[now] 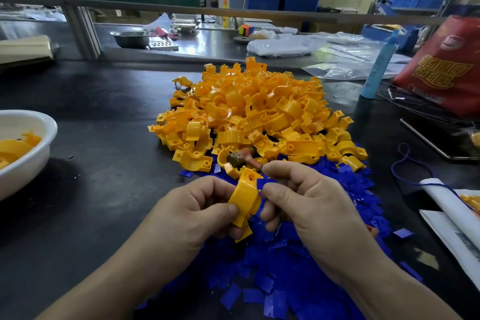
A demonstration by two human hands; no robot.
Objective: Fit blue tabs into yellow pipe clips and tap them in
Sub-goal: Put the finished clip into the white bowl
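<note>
Both hands (205, 205) (298, 202) pinch clip (245, 197) above tabs (272, 267).

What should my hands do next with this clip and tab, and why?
Probably push the blue tab further into the yellow clip. The left hand holds the clip, the right hand pinches the tab at its edge, and the tab looks only partly seated. Tapping comes after.

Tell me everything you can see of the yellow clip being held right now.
The yellow clip is glossy moulded plastic: a curved saddle band with flat ears at both ends, the upper ear showing a round hole. It is held tilted above the blue tabs pile. The left hand pinches its lower part, while the right hand presses a blue tab against its upper ear.
</note>
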